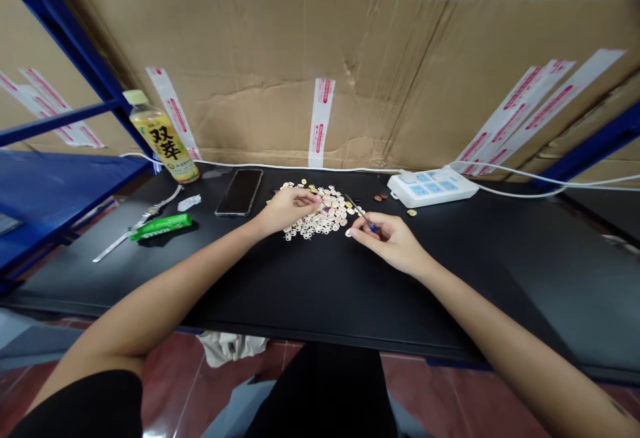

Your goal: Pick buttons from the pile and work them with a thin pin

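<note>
Left hand [289,211] half-curled over pile of pale discs [313,227] on table [280,285]; grip unclear. Right hand [397,241] closed round thin tool [373,227], disc [349,232] at fingertips. Loose pinch could drop disc; stray tip could scatter pile.

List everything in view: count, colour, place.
small pieces: many, mostly cream, middle
tool: one, blue-handled, right hand
phone: one, black, left
bottle: one, yellow, back left
packet: one, green, left
watch: one, silver, left
wrapper: one, whitish, left
bits: two, brown, right
power strip: one, white, right
cables: several, white, back
table: one, black, centre
cardboard: several, brown, behind
bars: several, blue, sides
cloth: one, whitish, below
left hand: one, bare, over pieces
right hand: one, bare, holding tool
</note>
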Motion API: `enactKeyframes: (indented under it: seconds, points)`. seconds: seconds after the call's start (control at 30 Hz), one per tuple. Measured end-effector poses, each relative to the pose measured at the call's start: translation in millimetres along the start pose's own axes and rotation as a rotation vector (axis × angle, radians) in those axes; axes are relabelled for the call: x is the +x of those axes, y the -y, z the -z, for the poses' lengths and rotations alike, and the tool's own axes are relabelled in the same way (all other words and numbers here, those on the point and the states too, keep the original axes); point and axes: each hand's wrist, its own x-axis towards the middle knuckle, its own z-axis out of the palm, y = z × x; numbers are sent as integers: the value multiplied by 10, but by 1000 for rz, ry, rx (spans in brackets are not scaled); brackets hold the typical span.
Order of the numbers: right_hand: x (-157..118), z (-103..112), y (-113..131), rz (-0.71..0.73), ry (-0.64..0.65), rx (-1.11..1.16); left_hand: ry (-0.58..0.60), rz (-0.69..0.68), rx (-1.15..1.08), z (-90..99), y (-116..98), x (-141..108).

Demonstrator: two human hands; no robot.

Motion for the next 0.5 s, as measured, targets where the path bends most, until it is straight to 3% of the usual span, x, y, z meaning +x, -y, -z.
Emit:
enactKeyframes:
  seconds: [0.13,0.2,0.27,0.37,0.43,0.5]
  points:
    - [5,9,-23,-8,-22,-11,-125,-81,146,-8,0,-20]
    - [21,23,-39,-25,-53,-4,-91,-173,192,-48,-58,-86]
    - [48,44,-58,-50,-103,9,43,-287,288,-123,-126,-185]
    - [109,85,-100,-63,-170,-23,360,-430,440,-286,-195,-350]
    - [163,107,-131,-60,-174,-65,459,-498,464,-400,-201,-433]
    - [229,111,-147,-65,-142,-103,473,-589,478,-488,-177,-473]
